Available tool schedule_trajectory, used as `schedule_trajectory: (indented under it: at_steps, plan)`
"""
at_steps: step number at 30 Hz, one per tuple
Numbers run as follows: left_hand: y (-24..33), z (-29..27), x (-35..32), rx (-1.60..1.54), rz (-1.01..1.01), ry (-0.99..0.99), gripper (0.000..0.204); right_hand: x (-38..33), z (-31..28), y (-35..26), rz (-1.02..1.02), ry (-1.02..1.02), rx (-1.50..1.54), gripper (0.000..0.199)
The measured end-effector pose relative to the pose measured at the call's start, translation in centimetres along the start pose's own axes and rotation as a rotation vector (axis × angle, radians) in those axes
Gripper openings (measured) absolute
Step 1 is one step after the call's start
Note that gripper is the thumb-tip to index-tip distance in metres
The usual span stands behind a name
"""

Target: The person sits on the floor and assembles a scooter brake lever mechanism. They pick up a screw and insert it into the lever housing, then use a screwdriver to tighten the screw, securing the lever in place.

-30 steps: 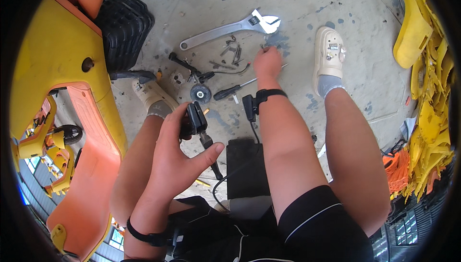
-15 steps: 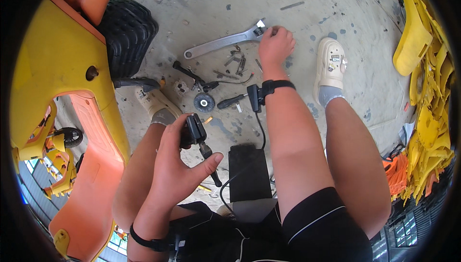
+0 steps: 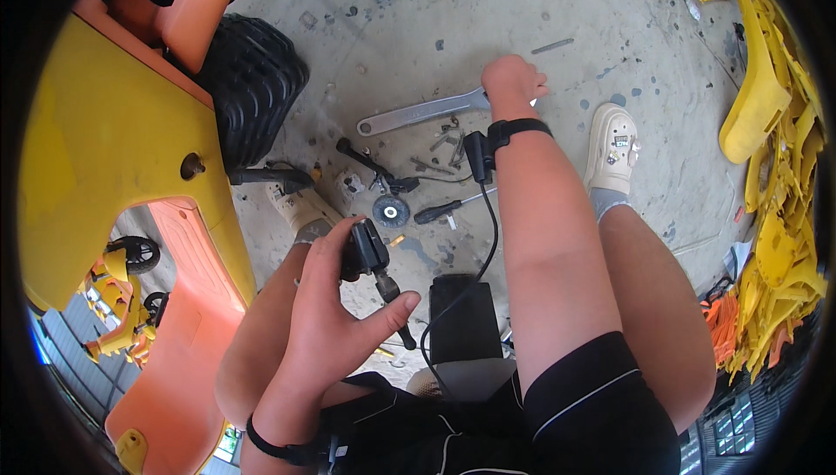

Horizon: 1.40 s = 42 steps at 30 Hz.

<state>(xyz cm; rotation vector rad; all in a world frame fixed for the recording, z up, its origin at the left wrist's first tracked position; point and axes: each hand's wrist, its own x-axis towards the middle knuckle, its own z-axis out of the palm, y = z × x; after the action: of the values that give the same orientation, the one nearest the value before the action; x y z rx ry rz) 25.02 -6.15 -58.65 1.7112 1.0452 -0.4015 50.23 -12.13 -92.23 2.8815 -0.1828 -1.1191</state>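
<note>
In my left hand (image 3: 335, 309) is a blocky black part with a short shaft (image 3: 370, 249). My fingers are behind it, and my thumb lies by its lower rod. My right hand (image 3: 514, 79) reaches forward, fingers curled, over the head end of a large silver adjustable wrench (image 3: 418, 114) on the floor. The hand hides the wrench's jaws, and what its fingers hold is not visible. Nearer to me lie a black lever assembly (image 3: 370, 161), a small black wheel (image 3: 391, 211), a screwdriver (image 3: 438, 211) and several small metal pieces (image 3: 448, 148).
A large yellow and orange plastic body (image 3: 131, 127) stands at my left, beside stacked black ribbed parts (image 3: 257, 87). Yellow plastic parts (image 3: 775, 214) are piled along the right. A thin metal strip (image 3: 552, 46) lies beyond my right hand. A black cable (image 3: 492, 249) hangs from my right wrist.
The view has shifted, so the floor items appear lower and further right. My right hand has moved slightly farther forward and turned over the wrench head. My left hand keeps its hold.
</note>
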Motion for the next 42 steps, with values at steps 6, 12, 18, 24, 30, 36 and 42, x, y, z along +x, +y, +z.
schedule_trajectory:
  at_steps: [6, 12, 18, 24, 30, 36, 42]
  plan:
    - [0.0, -0.7, 0.5, 0.015, 0.025, 0.021, 0.085, 0.0, 1.1, -0.5, -0.076, 0.022, -0.006, 0.028]
    - [0.0, -0.9, -0.1, 0.088, 0.017, -0.054, 0.089, -2.0, 4.9, 1.1, -0.46, 0.42, 0.092, 0.02]
    - [-0.5, 0.1, -1.8, 0.095, 0.029, -0.056, 0.085, -3.3, 6.0, 1.2, -0.562, 0.489, 0.053, 0.02]
    - [-1.5, 0.3, -3.2, 0.114, 0.003, -0.064, 0.08, -2.3, 4.5, 3.2, -0.534, 0.391, 0.074, 0.023]
    - [-1.4, 0.2, -2.8, 0.098, 0.013, -0.035, 0.079, -1.5, 3.4, 2.8, -0.684, 0.222, -0.092, 0.025]
    - [-1.1, 0.1, -2.2, 0.087, -0.011, -0.042, 0.08, 0.2, 3.7, 2.3, -0.847, 0.277, -0.261, 0.023]
    - [-0.7, 0.3, -1.9, 0.107, -0.031, -0.059, 0.082, 0.3, 2.8, 1.6, -0.962, 0.239, -0.441, 0.013]
